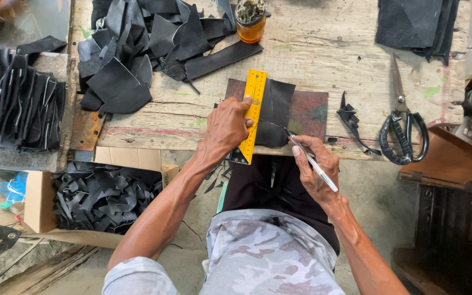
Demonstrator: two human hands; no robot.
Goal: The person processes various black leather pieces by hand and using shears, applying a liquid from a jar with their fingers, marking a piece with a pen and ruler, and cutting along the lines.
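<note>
Pressing down on the yellow ruler [253, 114], the left hand [226, 127] is spreading its fingers flat over the ruler's lower half, so the straightedge is not slipping on the material beneath. The ruler is lying nearly upright in the view, slightly tilted, across the left part of a black leather piece [275, 112]. That piece is resting on a dark cutting plate [308, 112] near the front edge of the wooden bench [323, 49], close to the person's body; the plate is likely sparing the wood from the blade.

The right hand [315, 166] is closed around a slim silver knife [310, 158], pen-style, with the tip touching the leather just right of the ruler's edge. This grip is giving fine control of the line along the ruler.

Lying right of the plate are a small black offcut [350, 120] and black-handled scissors [402, 128], within reach of the right hand. A heap of black leather pieces [137, 49] is occupying the bench's far left, beside an orange jar [251, 24]. A cardboard box of scraps [102, 196] is sitting on the floor below the bench edge, probably positioned to catch trimmings.
</note>
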